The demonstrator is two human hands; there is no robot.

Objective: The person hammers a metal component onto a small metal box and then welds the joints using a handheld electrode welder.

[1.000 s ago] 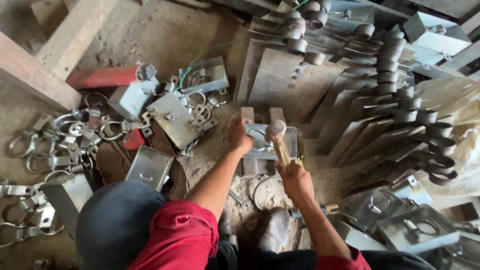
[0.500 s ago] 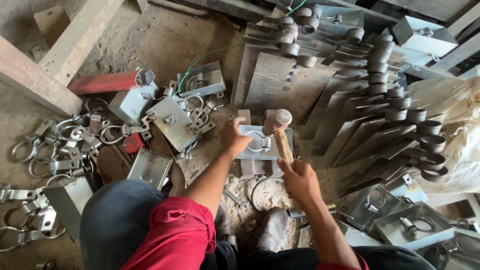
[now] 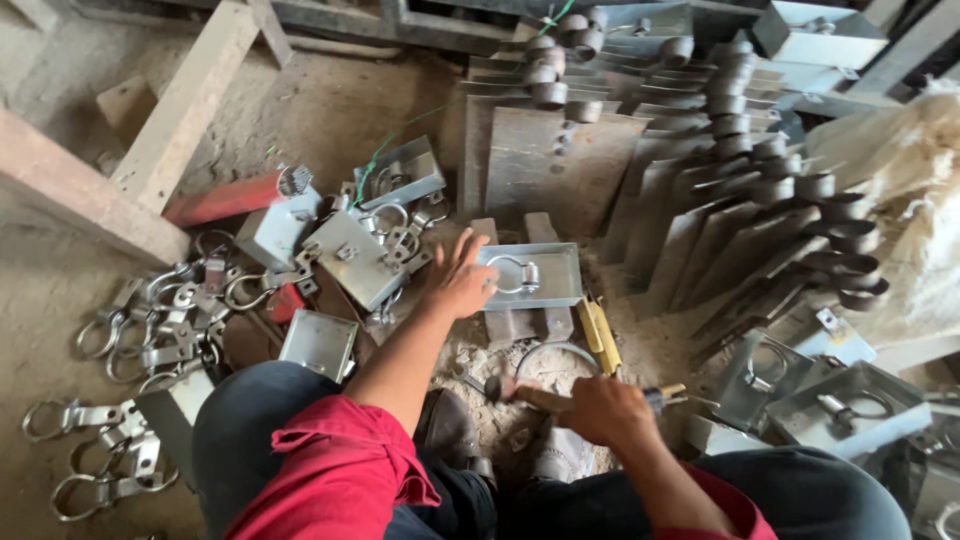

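Beside the sheet-metal plate with a ring handle (image 3: 528,275), which lies on two small blocks on the dirt floor (image 3: 330,110), the left hand (image 3: 457,282) rests with fingers spread wide, touching the plate's left edge to keep it steady. The right hand (image 3: 605,410) is now low, in front of the plate, and its fingers are closed around the wooden handle of a hammer (image 3: 515,392). Half a second ago the hammer head was up over the plate; now it is down near the rubble, its head blurred, so a blow seems finished and the plate is free from it.

Left of the plate lie more grey boxes (image 3: 345,258) and a heap of ring latches (image 3: 160,320). Behind the plate and to its right stand rows of hinge plates with rolled barrels (image 3: 740,200). A yellow-handled tool (image 3: 600,335) lies just right of the plate, near the hammer's path.
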